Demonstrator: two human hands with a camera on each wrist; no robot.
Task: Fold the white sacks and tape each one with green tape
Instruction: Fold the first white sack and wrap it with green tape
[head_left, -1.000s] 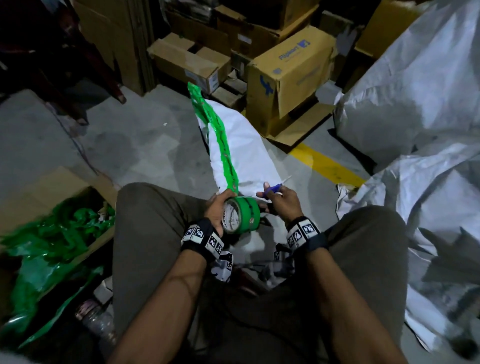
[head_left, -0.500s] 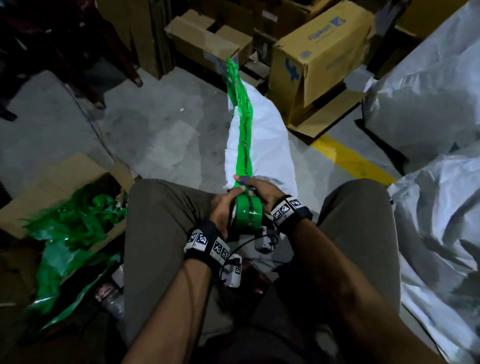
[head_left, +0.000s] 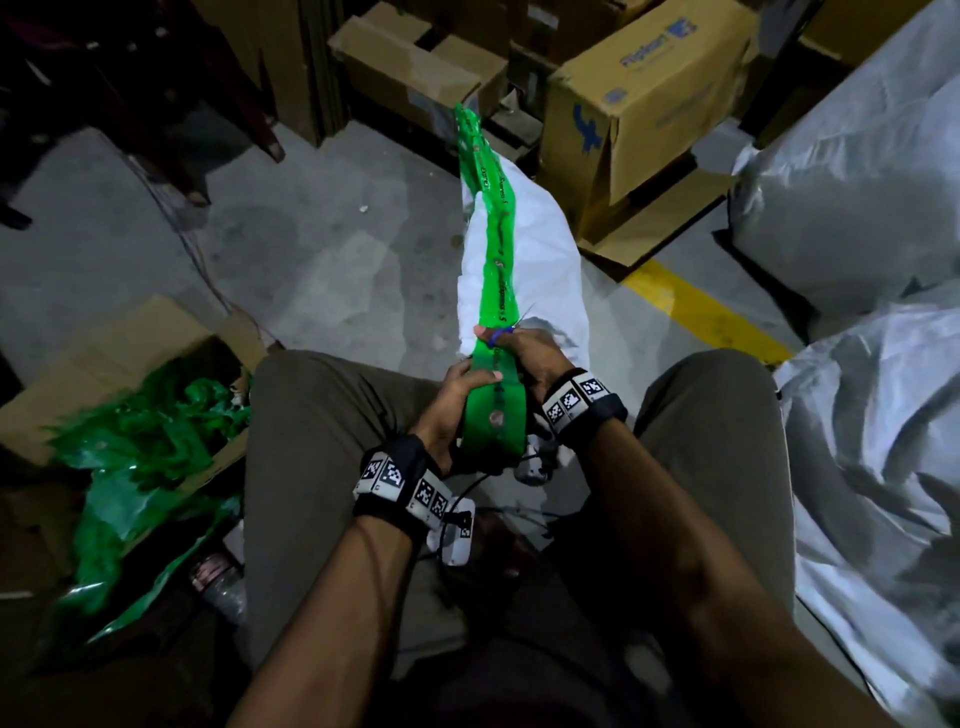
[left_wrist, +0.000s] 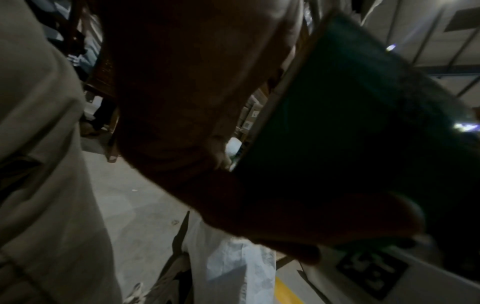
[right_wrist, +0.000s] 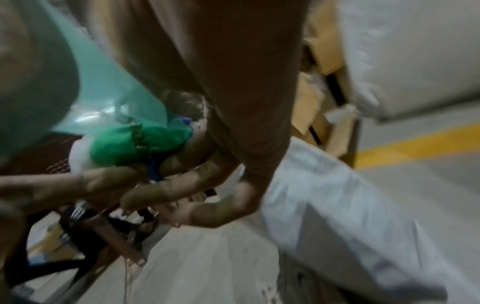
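Note:
A folded white sack (head_left: 535, 270) lies on the floor between my knees, stretching away from me. A long strip of green tape (head_left: 498, 244) runs along it from its far end back to the green tape roll (head_left: 493, 421). My left hand (head_left: 470, 376) grips the roll, with the thumb across the tape. My right hand (head_left: 506, 343) holds a small blue-handled cutting tool (head_left: 500, 335) against the tape just above the roll. The left wrist view shows the roll (left_wrist: 350, 123) dark and close. In the right wrist view my fingers (right_wrist: 182, 185) curl under bunched green tape (right_wrist: 135, 144).
An open cardboard box (head_left: 130, 332) of crumpled green tape scraps sits by my left knee. Cardboard boxes (head_left: 639, 88) stand beyond the sack. Loose white sacks (head_left: 857, 208) pile up on the right, near a yellow floor line (head_left: 701, 312). A plastic bottle (head_left: 218, 587) lies under my left leg.
The roll has turned from side-on to edge-on. My right hand brought the blue tool from beside the roll onto the tape above it. The head view shifted left.

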